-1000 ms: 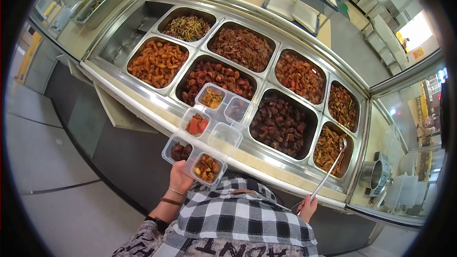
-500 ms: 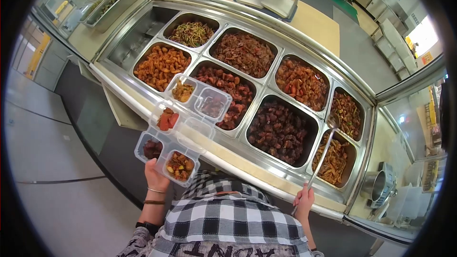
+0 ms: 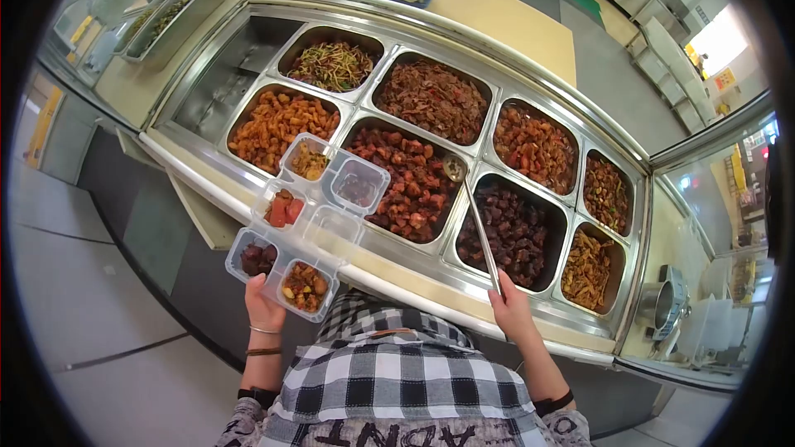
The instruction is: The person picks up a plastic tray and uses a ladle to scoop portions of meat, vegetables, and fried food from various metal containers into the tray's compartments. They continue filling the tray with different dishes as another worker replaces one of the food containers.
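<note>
Head view: left hand [image 3: 265, 306] pinches a clear compartment tray [image 3: 358, 186] over the bench's [image 3: 414, 288] near edge; right hand [image 3: 512, 310] wraps a ladle [image 3: 483, 236], bowl at the reddish meat [image 3: 406, 186] in the bench. Best: tray level, ladle steady above the bench. Clothing [image 3: 381, 430] below the bench: perhaps "ADNT".

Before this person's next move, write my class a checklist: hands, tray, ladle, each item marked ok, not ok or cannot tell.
1. Left hand holding clear tray: ok.
2. Right hand gripping ladle: ok.
3. Free space in tray: ok; far-right compartment and middle-right compartment look empty.
4. Ladle bowl at a pan: ok, right end of the reddish chunks.
5. Ladle loaded: cannot tell.
6. Tray wholly over counter: not ok; near end extends past its front edge.
</note>
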Action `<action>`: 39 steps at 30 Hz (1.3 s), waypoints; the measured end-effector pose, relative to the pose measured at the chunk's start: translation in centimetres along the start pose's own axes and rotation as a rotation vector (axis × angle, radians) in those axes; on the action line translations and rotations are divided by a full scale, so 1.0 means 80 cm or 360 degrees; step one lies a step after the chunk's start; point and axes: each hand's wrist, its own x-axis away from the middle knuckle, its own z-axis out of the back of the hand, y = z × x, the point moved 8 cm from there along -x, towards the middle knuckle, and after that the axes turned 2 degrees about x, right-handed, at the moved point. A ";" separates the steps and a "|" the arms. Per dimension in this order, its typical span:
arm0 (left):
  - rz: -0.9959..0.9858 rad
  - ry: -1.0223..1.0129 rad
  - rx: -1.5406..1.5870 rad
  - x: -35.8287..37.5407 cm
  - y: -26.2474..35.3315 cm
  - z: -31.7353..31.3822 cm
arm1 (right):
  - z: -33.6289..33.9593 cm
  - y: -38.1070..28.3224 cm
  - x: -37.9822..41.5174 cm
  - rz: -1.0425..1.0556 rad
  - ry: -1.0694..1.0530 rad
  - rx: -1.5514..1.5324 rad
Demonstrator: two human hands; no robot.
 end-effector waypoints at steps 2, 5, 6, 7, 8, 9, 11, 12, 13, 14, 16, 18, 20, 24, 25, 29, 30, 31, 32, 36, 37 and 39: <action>0.0064 -0.0018 0.0002 -0.017 0.017 0.008 | -0.015 -0.013 -0.002 0.0013 0.0038 0.0107; 0.0161 -0.0013 -0.0026 -0.031 0.035 0.023 | -0.037 -0.032 -0.005 -0.0003 0.0076 0.0171; 0.0196 -0.0006 -0.0048 -0.036 0.040 0.025 | -0.043 -0.042 -0.005 -0.0085 0.0034 0.0096; 0.0215 -0.0012 -0.0052 -0.042 0.044 0.029 | -0.047 -0.051 -0.005 -0.0170 -0.0005 0.0020; 0.0253 0.0004 -0.0050 -0.047 0.046 0.035 | -0.050 -0.064 -0.003 -0.0216 -0.0067 -0.0011; 0.0287 0.0018 -0.0047 -0.053 0.047 0.041 | -0.053 -0.062 0.002 -0.0229 -0.0055 -0.0011; 0.0284 -0.0038 -0.0045 -0.066 0.050 0.049 | -0.058 -0.066 0.010 -0.0004 -0.0009 0.0167; 0.0273 -0.0071 -0.0042 -0.071 0.052 0.049 | -0.058 -0.064 0.008 -0.0012 0.0000 0.0170; 0.0288 -0.0065 -0.0039 -0.073 0.054 0.052 | -0.060 -0.062 0.009 -0.0029 -0.0047 0.0158; 0.0323 -0.0069 -0.0061 -0.076 0.054 0.054 | -0.062 -0.061 0.009 -0.0040 -0.0097 0.0146; 0.0348 -0.0075 -0.0086 -0.078 0.056 0.056 | -0.068 -0.063 -0.003 -0.0080 -0.0162 0.0178; 0.0327 -0.0104 -0.0024 -0.083 0.056 0.055 | -0.072 -0.064 -0.020 -0.0107 -0.0219 0.0206; 0.0232 -0.0056 -0.0093 -0.084 0.057 0.056 | -0.075 -0.066 -0.028 -0.0080 -0.0280 0.0119; 0.0200 -0.0003 -0.0070 -0.092 0.054 0.070 | -0.063 -0.050 -0.014 -0.0468 -0.0519 -0.0319; 0.0200 -0.0006 -0.0070 -0.094 0.053 0.073 | -0.057 -0.054 -0.007 -0.0612 -0.0580 -0.0500; 0.0197 0.0024 -0.0021 -0.095 0.051 0.082 | -0.059 -0.030 -0.014 -0.0763 -0.0757 -0.0982; 0.0221 0.0012 0.0038 -0.095 0.050 0.080 | -0.061 -0.025 -0.020 -0.0775 -0.0746 -0.1092; 0.0221 0.0010 0.0033 -0.094 0.050 0.080 | -0.059 -0.020 -0.023 -0.0774 -0.0745 -0.1097; 0.0236 0.0010 0.0035 -0.094 0.050 0.080 | -0.061 -0.016 -0.021 -0.0905 -0.0752 -0.1423; 0.0164 -0.0030 -0.0039 -0.091 0.055 0.073 | -0.073 0.005 -0.014 -0.1004 -0.0800 -0.2049; 0.0164 -0.0028 -0.0039 -0.088 0.060 0.070 | -0.075 0.004 -0.011 -0.1004 -0.0809 -0.2186; 0.0226 -0.0097 -0.0006 -0.083 0.066 0.057 | -0.072 0.001 -0.004 -0.0963 -0.0792 -0.2187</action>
